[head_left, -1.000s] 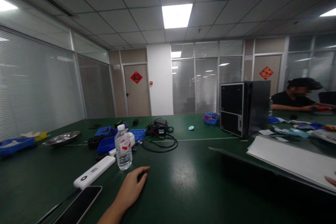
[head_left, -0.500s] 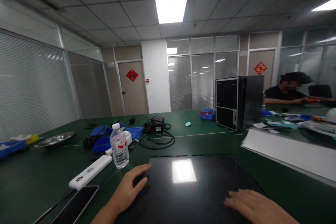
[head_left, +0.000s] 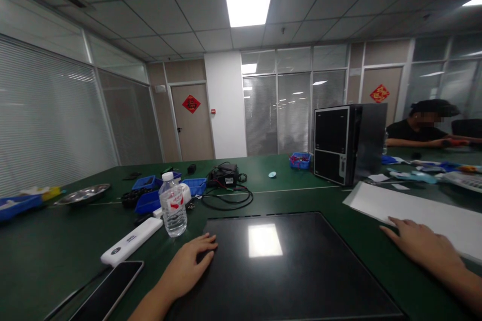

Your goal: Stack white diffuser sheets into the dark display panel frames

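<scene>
A flat black panel with a glossy face [head_left: 293, 271] lies on the green table in front of me, mirroring the ceiling light. My left hand [head_left: 190, 263] rests at its left edge, fingers apart, fingertips on the surface. Off to the right, my right hand [head_left: 425, 246] reaches over the near edge of a white board or stack of sheets [head_left: 410, 215]. Its fingers are stretched out and nothing is in them; whether they touch the white sheets I cannot tell.
Left of the panel are a water bottle [head_left: 173, 208], a white power bank [head_left: 131, 242] and a phone [head_left: 109, 291]. Behind sit blue bins [head_left: 147, 202], a black adapter with cables [head_left: 226, 175] and a computer tower [head_left: 339, 145]. A person [head_left: 417, 128] sits at far right.
My right hand has moved off the panel to the right, to the white sheets. The left hand stays at the panel's left edge. The panel appears turned slightly.
</scene>
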A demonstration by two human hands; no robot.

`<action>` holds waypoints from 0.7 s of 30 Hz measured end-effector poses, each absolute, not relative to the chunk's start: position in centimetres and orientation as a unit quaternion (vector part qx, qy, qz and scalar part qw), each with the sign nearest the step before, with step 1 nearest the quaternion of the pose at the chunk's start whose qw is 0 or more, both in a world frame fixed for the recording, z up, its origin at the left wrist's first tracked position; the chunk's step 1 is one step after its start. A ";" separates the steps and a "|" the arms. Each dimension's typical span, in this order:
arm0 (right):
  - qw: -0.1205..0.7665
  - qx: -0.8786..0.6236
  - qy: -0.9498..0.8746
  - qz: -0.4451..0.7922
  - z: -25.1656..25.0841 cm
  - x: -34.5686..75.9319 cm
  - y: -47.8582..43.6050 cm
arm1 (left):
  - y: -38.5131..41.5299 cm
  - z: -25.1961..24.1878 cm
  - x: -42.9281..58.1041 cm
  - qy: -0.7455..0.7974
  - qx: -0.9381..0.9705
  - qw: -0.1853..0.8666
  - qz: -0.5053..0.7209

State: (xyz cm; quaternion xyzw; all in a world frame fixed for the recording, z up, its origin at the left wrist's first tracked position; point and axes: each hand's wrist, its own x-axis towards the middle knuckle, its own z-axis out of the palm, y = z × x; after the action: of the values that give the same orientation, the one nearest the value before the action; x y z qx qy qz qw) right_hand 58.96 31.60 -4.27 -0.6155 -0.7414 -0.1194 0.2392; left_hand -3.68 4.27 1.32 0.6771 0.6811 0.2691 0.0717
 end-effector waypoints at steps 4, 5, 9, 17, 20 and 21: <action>0.177 -0.604 -0.763 -0.149 -3.9 57.3 31.3 | 4.5 1.9 -3.2 0.689 0.678 0.067 0.245; 0.168 -0.615 -0.754 -0.157 -3.9 57.0 31.4 | 4.5 2.0 -3.1 0.693 0.677 0.064 0.239; 0.144 -0.673 -0.720 -0.084 -4.2 57.1 31.6 | 4.3 2.3 -2.9 0.714 0.661 0.037 0.227; 0.184 -0.608 -0.767 -0.091 -2.9 56.1 29.2 | 3.3 3.4 -3.1 0.737 0.626 -0.032 0.253; 0.188 -0.587 -0.778 -0.120 -1.5 54.6 27.7 | 3.5 3.0 -3.5 0.732 0.626 -0.035 0.268; 0.189 -0.581 -0.781 -0.134 -1.0 53.8 27.0 | 3.6 2.7 -3.7 0.729 0.628 -0.034 0.272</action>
State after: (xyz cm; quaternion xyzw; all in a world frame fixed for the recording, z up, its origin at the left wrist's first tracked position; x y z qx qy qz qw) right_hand 53.84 27.00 -1.00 -0.5805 -0.7806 -0.1339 0.1889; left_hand -3.70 3.61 2.70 0.6275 0.7286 0.2723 -0.0337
